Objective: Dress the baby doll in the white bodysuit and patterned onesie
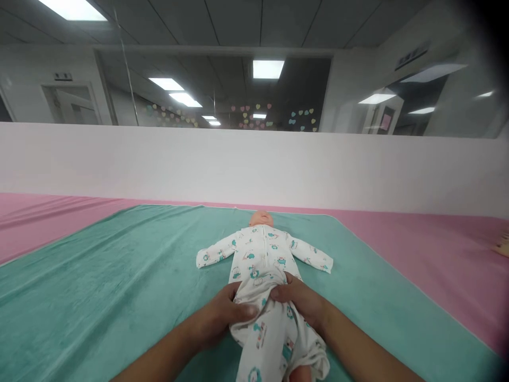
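A baby doll lies on its back, its head (261, 218) at the far end and its feet towards me. It wears a white long-sleeved baby top (248, 254) with a teal and brown print, both sleeves spread out sideways. Matching baby pants (267, 334) are bunched around the doll's waist and legs. My left hand (234, 309) grips the pants at the left of the waist, thumb on top. On the other side, my right hand (301, 298) pinches the gathered cloth at the waist. Bare doll skin (301, 373) shows at the right leg opening.
A teal blanket (119, 297) with some creases lies under the doll, over a pink cover (429, 254). Behind stands a low white wall (222, 164) topped by glass with heart stickers. A beige object (503, 245) is cut off at the right edge.
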Demonstrator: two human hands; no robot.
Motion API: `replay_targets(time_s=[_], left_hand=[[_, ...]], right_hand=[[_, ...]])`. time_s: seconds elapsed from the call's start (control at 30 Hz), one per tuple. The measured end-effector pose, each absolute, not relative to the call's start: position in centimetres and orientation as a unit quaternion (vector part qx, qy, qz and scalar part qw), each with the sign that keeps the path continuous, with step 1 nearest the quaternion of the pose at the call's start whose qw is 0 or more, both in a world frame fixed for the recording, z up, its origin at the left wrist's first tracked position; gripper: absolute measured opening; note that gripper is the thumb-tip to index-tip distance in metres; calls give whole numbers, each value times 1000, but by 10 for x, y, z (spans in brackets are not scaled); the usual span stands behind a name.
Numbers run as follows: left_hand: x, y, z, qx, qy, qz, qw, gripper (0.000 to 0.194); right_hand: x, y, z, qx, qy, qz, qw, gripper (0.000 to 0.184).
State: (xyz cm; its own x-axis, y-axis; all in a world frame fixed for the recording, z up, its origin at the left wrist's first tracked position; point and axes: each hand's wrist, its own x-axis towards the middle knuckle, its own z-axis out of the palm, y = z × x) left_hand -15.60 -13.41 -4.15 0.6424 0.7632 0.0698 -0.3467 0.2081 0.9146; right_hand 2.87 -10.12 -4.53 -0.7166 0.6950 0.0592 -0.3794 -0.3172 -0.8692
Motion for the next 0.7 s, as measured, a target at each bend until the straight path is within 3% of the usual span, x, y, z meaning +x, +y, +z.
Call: replay_targets(time_s=[0.17,0.43,0.57,0.7], left_hand=[[-159,-134,-46,527,230,346,741,41],[-160,-138,-37,459,221,394,764,45],[-157,-137,-40,492,259,382,739,47],[-159,-134,-43,615,315,355,629,44]], right_hand=[[31,-97,-54,-195,-534,766,301,33],[31,-102,-33,-235,-614,731,180,48],[30,-105,-36,-215,-587,750,216,40],[30,-103,-42,-225,-567,749,258,35]])
